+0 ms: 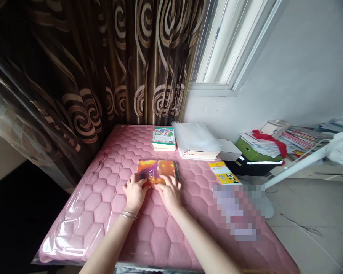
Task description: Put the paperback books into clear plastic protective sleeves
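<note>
A book (157, 167) with an orange and purple cover lies on the pink quilted mattress (157, 232), which is wrapped in clear plastic. My left hand (135, 191) grips its near left corner, fingers curled and thumb along the near edge. At the near right part of the cover, my right hand (169, 191) has its fingers bent over the book. Both thumbs come close together at the near edge. Something dark shows along the book's right side. Beyond it sits a small stack of books (163, 139) with a green-edged, illustrated top cover.
Right of the small stack are papers under clear plastic sleeves (198, 140) and a white box (228, 149). A yellow panda packet (224, 173) lies nearer, above a blurred-out patch. A white fan (341, 148) stands at right, before piled books. A brown curtain (125, 68) hangs behind.
</note>
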`<action>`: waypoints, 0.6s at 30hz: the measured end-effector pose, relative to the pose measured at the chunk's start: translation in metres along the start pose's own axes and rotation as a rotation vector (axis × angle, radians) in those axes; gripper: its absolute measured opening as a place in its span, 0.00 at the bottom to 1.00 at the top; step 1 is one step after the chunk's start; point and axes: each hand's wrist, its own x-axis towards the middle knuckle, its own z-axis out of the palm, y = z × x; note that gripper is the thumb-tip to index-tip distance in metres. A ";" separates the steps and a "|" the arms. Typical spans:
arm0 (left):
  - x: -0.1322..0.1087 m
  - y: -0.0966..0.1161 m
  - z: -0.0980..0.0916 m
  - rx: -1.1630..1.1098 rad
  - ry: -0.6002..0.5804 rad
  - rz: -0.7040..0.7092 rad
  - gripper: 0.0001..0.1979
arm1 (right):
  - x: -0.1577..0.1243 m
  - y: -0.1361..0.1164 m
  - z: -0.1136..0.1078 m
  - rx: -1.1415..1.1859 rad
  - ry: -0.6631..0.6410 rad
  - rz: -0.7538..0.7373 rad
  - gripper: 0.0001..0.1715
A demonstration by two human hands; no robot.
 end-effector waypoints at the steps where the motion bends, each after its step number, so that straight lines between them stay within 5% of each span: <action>1: 0.001 -0.004 -0.001 -0.008 -0.013 0.026 0.12 | -0.002 0.007 -0.004 -0.008 0.002 0.002 0.09; 10: 0.019 -0.048 -0.005 -0.143 -0.048 0.263 0.12 | -0.020 0.077 -0.035 -0.002 0.044 0.095 0.09; 18: 0.029 -0.058 0.000 -0.150 -0.082 0.331 0.13 | -0.021 0.079 -0.029 0.103 0.030 0.021 0.15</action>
